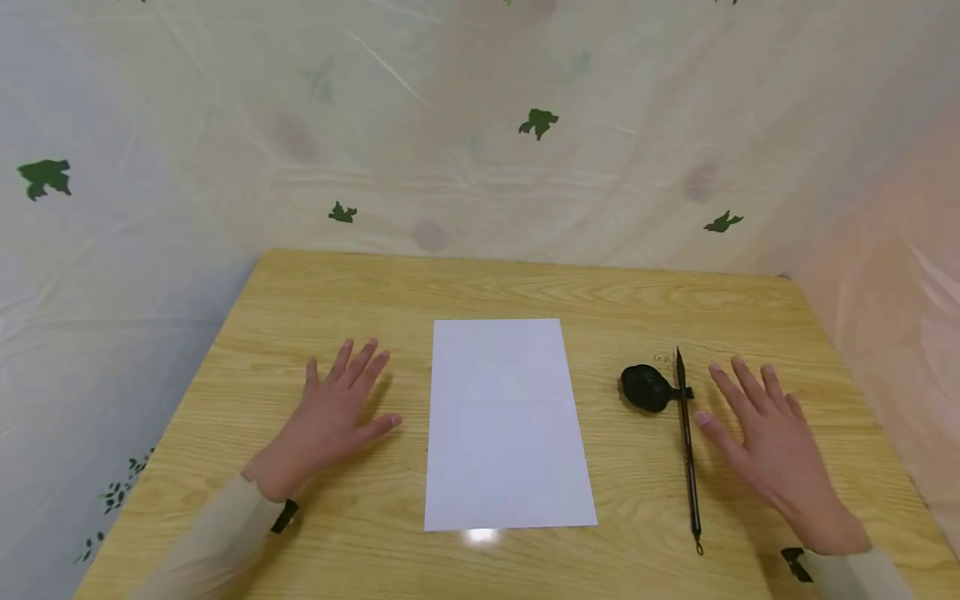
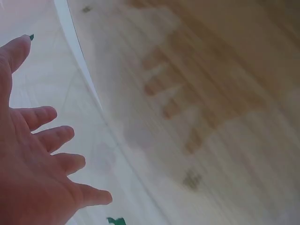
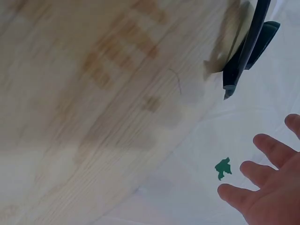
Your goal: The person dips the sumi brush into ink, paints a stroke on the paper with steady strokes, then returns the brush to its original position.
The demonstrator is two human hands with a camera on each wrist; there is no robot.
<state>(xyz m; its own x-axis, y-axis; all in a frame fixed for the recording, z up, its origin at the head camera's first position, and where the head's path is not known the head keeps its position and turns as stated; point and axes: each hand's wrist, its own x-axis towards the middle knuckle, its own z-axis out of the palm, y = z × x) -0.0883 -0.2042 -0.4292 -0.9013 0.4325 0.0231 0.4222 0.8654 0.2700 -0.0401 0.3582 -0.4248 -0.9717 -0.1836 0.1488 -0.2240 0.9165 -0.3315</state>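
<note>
A blank white sheet of paper (image 1: 506,425) lies on the wooden table between my hands. My left hand (image 1: 337,412), fingers spread, is held over the table left of the sheet and holds nothing. To the right of the paper sits a small dark ink dish (image 1: 646,388) with a short handle. A dark writing brush (image 1: 687,454) leans across that handle, tip toward the far side, with a hanging loop at its near end. My right hand (image 1: 776,446) is just right of the brush, fingers spread and holding nothing. The right wrist view shows the brush (image 3: 248,47) beyond the fingers.
The wooden table (image 1: 360,292) reaches back to a pale hanging cloth (image 1: 450,150) with green bird shapes. More cloth hangs along the left and right sides. Small dark marks (image 1: 663,359) show on the table behind the ink dish.
</note>
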